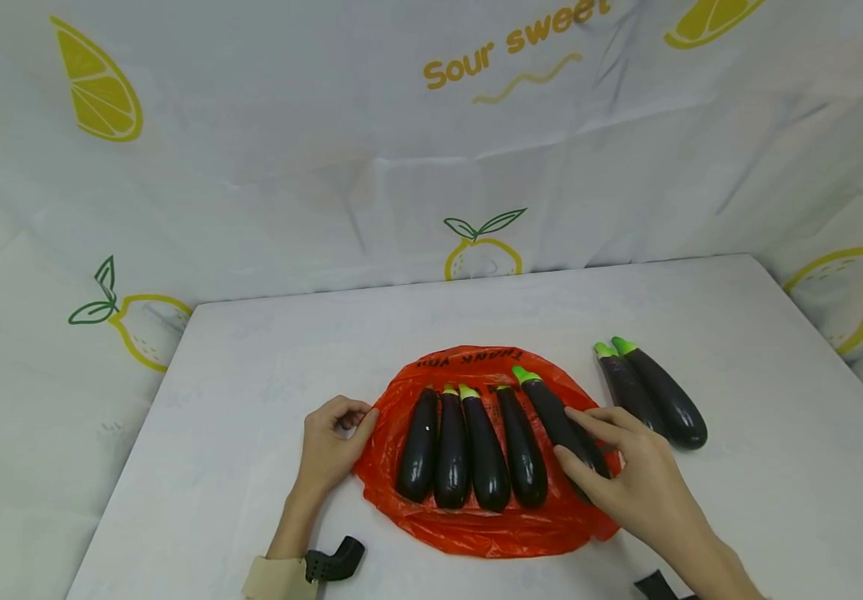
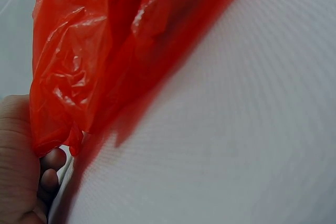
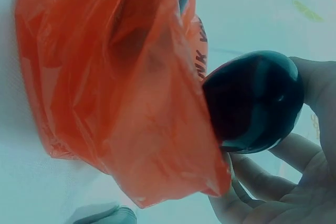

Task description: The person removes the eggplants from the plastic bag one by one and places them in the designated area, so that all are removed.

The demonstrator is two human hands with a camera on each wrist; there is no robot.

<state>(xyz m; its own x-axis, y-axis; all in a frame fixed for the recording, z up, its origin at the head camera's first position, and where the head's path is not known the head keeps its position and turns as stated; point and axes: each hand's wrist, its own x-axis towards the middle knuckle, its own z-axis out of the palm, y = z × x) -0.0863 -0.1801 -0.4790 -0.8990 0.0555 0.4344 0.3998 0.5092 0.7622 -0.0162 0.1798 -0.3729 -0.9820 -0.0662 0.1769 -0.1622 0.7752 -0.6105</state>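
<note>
A red plastic bag lies spread on the white table with several dark eggplants side by side on it. My left hand pinches the bag's left edge; in the left wrist view the red film hangs from between thumb and fingers. With thumb and fingers, my right hand holds another eggplant, green-capped, slanting over the bag's right side. The right wrist view shows its rounded dark end beside the bag wall.
Two more eggplants lie together on the table to the right of the bag. A white cloth with lemon prints hangs behind the table. A black strap is at my left wrist.
</note>
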